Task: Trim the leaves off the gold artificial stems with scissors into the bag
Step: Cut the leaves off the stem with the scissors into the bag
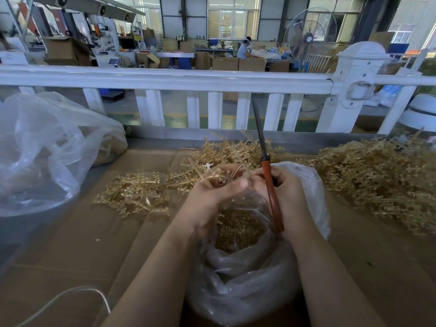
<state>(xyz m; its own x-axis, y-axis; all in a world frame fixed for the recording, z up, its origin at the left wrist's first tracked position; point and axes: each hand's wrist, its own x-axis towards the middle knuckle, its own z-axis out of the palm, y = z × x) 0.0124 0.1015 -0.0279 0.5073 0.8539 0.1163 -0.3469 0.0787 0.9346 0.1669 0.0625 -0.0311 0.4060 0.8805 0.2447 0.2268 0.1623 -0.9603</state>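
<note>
My left hand (pixel 212 197) grips a gold artificial stem (pixel 221 172) above the open mouth of a clear plastic bag (pixel 243 279). Cut gold leaves (pixel 238 230) lie heaped inside that bag. My right hand (pixel 290 197) holds the red-handled scissors (pixel 271 192) with the blades pointing up and away, closed as far as I can see. Both hands meet over the bag, fingers close together around the stem. Loose gold stems lie behind the hands (pixel 226 149), to the left (pixel 134 194) and in a big heap at the right (pixel 382 175).
Cardboard (pixel 99 244) covers the table. A large clear bag (pixel 47 152) holding some gold material sits at the left. A white railing (pixel 165 79) runs along the far edge. A white cord (pixel 70 296) lies at the near left. A person works far off in the hall.
</note>
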